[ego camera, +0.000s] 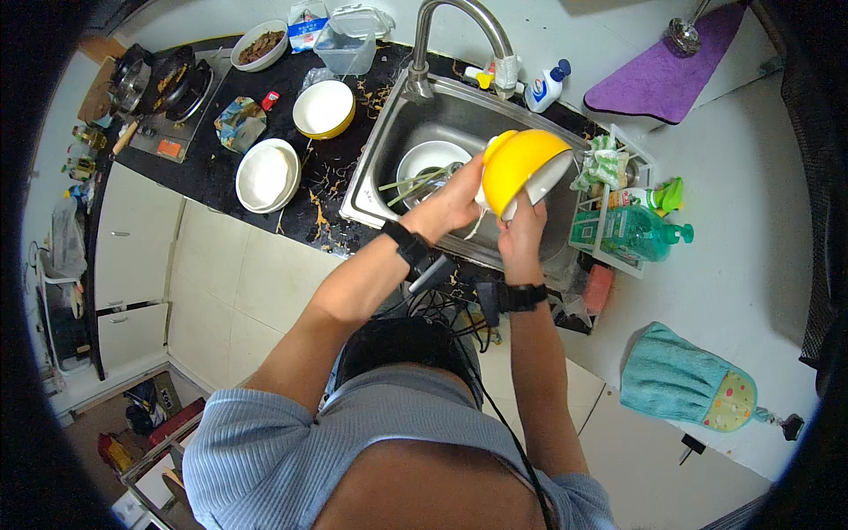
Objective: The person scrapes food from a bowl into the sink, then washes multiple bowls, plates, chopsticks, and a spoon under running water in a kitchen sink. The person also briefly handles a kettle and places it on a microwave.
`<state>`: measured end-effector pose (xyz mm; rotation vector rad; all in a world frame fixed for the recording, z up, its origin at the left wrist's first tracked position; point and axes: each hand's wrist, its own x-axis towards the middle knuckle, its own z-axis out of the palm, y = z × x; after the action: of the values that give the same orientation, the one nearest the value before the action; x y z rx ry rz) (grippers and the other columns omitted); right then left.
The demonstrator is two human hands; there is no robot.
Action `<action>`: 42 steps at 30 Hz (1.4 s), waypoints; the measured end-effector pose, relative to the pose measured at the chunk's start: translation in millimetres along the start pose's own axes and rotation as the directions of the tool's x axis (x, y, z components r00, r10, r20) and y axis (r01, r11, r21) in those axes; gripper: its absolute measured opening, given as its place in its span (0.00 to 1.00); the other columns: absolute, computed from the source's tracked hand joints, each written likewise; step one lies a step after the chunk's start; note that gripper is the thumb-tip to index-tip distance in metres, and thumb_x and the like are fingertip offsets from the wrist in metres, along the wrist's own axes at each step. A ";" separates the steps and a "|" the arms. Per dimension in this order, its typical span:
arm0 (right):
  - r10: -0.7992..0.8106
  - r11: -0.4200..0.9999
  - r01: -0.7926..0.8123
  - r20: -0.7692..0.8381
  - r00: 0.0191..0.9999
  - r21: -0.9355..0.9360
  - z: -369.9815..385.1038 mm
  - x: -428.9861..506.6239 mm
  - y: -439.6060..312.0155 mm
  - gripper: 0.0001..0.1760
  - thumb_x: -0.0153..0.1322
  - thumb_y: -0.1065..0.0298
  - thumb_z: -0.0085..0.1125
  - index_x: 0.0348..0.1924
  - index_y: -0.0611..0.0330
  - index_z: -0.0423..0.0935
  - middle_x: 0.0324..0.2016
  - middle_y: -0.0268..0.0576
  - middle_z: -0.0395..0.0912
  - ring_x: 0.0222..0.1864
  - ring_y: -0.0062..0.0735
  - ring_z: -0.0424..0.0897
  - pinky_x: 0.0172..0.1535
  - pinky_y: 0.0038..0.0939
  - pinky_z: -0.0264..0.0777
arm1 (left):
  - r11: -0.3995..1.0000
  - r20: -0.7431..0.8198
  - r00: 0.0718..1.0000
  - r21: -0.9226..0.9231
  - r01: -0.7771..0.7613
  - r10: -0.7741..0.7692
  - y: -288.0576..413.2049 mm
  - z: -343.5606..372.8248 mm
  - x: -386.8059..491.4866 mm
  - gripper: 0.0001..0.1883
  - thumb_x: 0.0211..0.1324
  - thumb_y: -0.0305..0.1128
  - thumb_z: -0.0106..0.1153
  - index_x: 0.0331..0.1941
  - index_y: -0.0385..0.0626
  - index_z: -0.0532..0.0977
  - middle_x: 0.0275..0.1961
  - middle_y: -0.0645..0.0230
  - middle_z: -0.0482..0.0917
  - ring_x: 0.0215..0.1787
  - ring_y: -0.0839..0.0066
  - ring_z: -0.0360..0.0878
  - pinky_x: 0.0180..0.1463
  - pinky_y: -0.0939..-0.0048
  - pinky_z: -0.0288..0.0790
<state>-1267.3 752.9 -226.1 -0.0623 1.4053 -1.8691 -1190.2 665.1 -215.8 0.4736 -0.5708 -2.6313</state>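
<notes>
Over the steel sink (371,159), both hands hold a bowl (520,162), yellow outside and white inside, tipped on its side. My right hand (525,228) grips the rim, with fingertips at the white inner side. My left hand (457,199) supports the bowl near its base. Something white shows between the left hand and the bowl; I cannot tell what it is. A pale strip (474,228) hangs below the bowl. In the sink lie a white bowl (424,154) and a clear glass vessel (419,193) with thin green sticks (404,180), partly hidden by my left hand.
The faucet (421,53) arches over the sink's back. Right of it stand a white pump bottle (546,86) and a rack (603,245) with green soap (629,232). On the left counter are a yellow bowl (324,109), stacked white bowls (265,175) and a pan (175,86).
</notes>
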 end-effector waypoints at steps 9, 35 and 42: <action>0.309 0.901 -0.344 -0.166 0.936 -0.263 -14.2 8.6 44.7 0.18 0.70 0.67 0.50 0.52 0.63 0.68 0.40 0.50 0.75 0.32 0.38 0.79 0.24 0.28 0.77 | 0.236 -0.175 0.785 0.971 0.037 0.595 -9.6 -43.7 3.1 0.28 0.49 0.26 0.57 0.57 0.39 0.65 0.44 0.49 0.79 0.48 0.56 0.79 0.52 0.63 0.71; 0.469 0.876 -0.482 0.222 0.855 0.005 -56.6 47.4 24.8 0.10 0.66 0.68 0.57 0.38 0.62 0.71 0.24 0.38 0.71 0.19 0.18 0.67 0.17 0.16 0.58 | 0.978 -0.231 0.954 0.039 0.206 -0.192 -18.9 -48.3 31.5 0.23 0.70 0.49 0.34 0.55 0.45 0.69 0.49 0.66 0.78 0.49 0.71 0.78 0.53 0.66 0.74; 0.241 0.891 -0.341 -0.324 0.915 -0.300 -34.0 44.4 37.6 0.14 0.66 0.67 0.54 0.34 0.74 0.69 0.19 0.47 0.74 0.10 0.25 0.67 0.12 0.25 0.57 | 0.889 -0.401 0.900 0.456 0.033 0.172 -42.4 -45.0 22.9 0.27 0.60 0.46 0.55 0.58 0.43 0.64 0.52 0.60 0.74 0.53 0.68 0.73 0.51 0.68 0.71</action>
<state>-1293.5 750.1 -288.1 0.2371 1.8211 -1.3977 -1205.0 675.9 -279.1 1.1215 -1.0279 -2.1985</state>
